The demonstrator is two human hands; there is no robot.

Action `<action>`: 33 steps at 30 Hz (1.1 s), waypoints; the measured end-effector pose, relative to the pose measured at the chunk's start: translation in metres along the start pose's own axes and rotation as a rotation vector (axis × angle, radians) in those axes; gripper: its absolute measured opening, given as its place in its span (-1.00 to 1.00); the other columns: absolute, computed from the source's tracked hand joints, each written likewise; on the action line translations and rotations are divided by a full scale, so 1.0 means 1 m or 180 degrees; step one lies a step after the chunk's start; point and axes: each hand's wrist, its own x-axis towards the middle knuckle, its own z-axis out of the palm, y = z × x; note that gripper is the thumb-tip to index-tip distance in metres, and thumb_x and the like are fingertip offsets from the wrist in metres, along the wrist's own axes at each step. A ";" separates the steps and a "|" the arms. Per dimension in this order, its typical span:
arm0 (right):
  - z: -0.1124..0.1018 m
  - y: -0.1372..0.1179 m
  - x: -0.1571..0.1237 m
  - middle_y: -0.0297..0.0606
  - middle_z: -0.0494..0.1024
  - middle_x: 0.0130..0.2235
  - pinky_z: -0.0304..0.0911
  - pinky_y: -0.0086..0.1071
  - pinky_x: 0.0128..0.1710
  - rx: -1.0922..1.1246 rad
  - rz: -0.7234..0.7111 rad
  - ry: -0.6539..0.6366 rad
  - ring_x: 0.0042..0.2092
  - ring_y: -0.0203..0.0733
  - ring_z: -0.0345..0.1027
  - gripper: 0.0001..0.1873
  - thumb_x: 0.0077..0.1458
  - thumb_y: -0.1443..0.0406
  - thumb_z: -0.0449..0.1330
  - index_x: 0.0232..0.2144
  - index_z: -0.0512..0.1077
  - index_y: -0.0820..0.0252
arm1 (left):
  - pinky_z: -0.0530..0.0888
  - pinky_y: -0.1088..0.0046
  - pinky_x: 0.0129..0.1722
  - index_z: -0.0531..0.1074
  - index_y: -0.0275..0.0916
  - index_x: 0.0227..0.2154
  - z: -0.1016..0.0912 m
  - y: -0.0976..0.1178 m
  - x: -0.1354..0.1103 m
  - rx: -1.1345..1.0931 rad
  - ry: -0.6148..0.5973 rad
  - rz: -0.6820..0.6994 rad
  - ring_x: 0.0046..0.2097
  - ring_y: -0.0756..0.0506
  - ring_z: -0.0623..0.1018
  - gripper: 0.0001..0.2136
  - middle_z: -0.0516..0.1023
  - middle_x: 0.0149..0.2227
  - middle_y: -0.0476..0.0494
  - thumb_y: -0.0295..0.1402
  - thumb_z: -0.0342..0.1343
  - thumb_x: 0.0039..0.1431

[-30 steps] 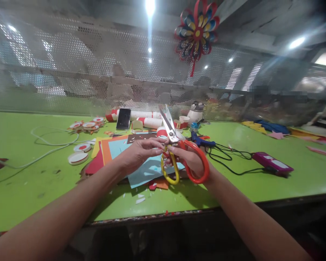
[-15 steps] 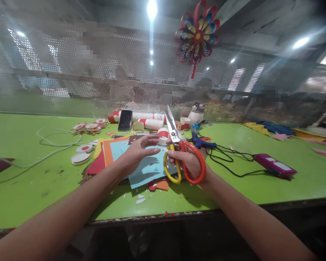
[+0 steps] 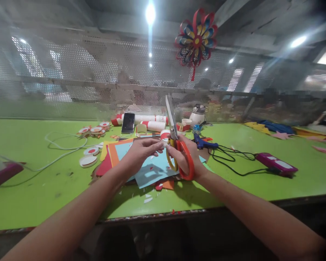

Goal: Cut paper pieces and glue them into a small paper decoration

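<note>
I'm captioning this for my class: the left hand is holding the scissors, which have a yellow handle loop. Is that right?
Not the left hand: the head view shows the right hand holding the scissors. The yellow handle loop is correct.

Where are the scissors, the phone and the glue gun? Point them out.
Scissors [image 3: 172, 127]: head view, on the metal blades.
Phone [image 3: 128, 123]: head view, on the dark screen.
Glue gun [image 3: 205, 144]: head view, on the blue body.
</note>
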 end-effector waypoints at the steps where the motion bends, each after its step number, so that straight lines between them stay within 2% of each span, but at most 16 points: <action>1: 0.004 -0.003 0.004 -0.35 0.40 -0.43 0.24 -0.40 -0.43 -0.0005 -0.0092 0.0016 -0.44 -0.27 0.26 -0.76 -0.02 0.26 0.16 -0.24 0.36 0.18 | 0.32 0.42 -0.30 0.53 -0.30 -0.39 -0.001 0.000 0.000 -0.0148 0.0017 -0.0011 -0.31 -0.05 0.45 -0.81 0.51 -0.38 -0.16 -0.29 0.19 -0.05; 5: 0.021 -0.012 0.017 -0.27 0.47 -0.32 0.26 -0.32 -0.27 -0.0188 -0.0458 0.0160 -0.32 -0.20 0.32 -0.74 -0.06 0.30 0.18 -0.23 0.37 0.20 | 0.31 0.44 -0.24 0.53 -0.30 -0.43 -0.006 0.004 -0.001 -0.0711 0.0228 0.0056 -0.29 -0.02 0.44 -0.85 0.52 -0.37 -0.13 -0.34 0.22 -0.07; 9: 0.035 -0.015 0.021 -0.31 0.45 -0.39 0.27 -0.37 -0.36 -0.0140 -0.0388 0.0225 -0.41 -0.26 0.30 -0.77 -0.03 0.34 0.14 -0.24 0.37 0.21 | 0.32 0.43 -0.22 0.53 -0.30 -0.46 -0.011 0.006 -0.001 -0.1109 0.0388 0.0090 -0.29 -0.01 0.44 -0.88 0.52 -0.36 -0.13 -0.37 0.23 -0.10; 13: 0.043 -0.013 0.023 -0.32 0.44 -0.39 0.28 -0.37 -0.34 -0.0084 -0.0409 0.0360 -0.40 -0.26 0.30 -0.83 0.00 0.31 0.14 -0.29 0.36 0.19 | 0.32 0.47 -0.24 0.52 -0.29 -0.45 -0.011 0.005 0.000 -0.1400 0.0533 -0.0054 -0.31 0.02 0.44 -0.88 0.50 -0.39 -0.09 -0.38 0.25 -0.12; 17: 0.046 -0.005 0.024 -0.31 0.45 -0.36 0.28 -0.36 -0.32 -0.0047 -0.0363 0.0277 -0.37 -0.25 0.31 -0.79 0.02 0.31 0.14 -0.22 0.34 0.19 | 0.31 0.50 -0.27 0.51 -0.30 -0.48 -0.010 0.004 0.001 -0.1325 0.0620 -0.0050 -0.32 0.04 0.42 -0.90 0.47 -0.40 -0.06 -0.39 0.24 -0.11; 20: 0.046 -0.001 0.023 -0.29 0.44 -0.32 0.28 -0.35 -0.28 0.0070 -0.0297 0.0206 -0.33 -0.24 0.32 -0.77 0.04 0.32 0.12 -0.19 0.32 0.19 | 0.32 0.47 -0.22 0.50 -0.30 -0.45 -0.010 0.005 0.000 -0.1222 0.0626 -0.0014 -0.28 0.02 0.42 -0.90 0.48 -0.35 -0.10 -0.39 0.21 -0.07; 27: 0.047 -0.003 0.021 -0.30 0.44 -0.34 0.28 -0.37 -0.33 0.0236 -0.0214 0.0218 -0.36 -0.26 0.31 -0.76 0.01 0.31 0.15 -0.20 0.32 0.20 | 0.33 0.39 -0.20 0.50 -0.31 -0.45 -0.010 0.006 0.000 -0.0903 0.0572 0.0093 -0.30 -0.01 0.45 -0.88 0.50 -0.36 -0.13 -0.36 0.19 -0.06; 33: 0.046 -0.007 0.015 -0.41 0.35 -0.51 0.27 -0.41 -0.48 0.0481 0.0087 0.0053 -0.50 -0.31 0.28 -0.77 0.03 0.24 0.15 -0.24 0.33 0.19 | 0.35 0.41 -0.24 0.50 -0.33 -0.46 -0.022 0.006 0.005 -0.0886 0.0801 0.0080 -0.35 0.00 0.46 -0.86 0.50 -0.42 -0.12 -0.38 0.24 -0.13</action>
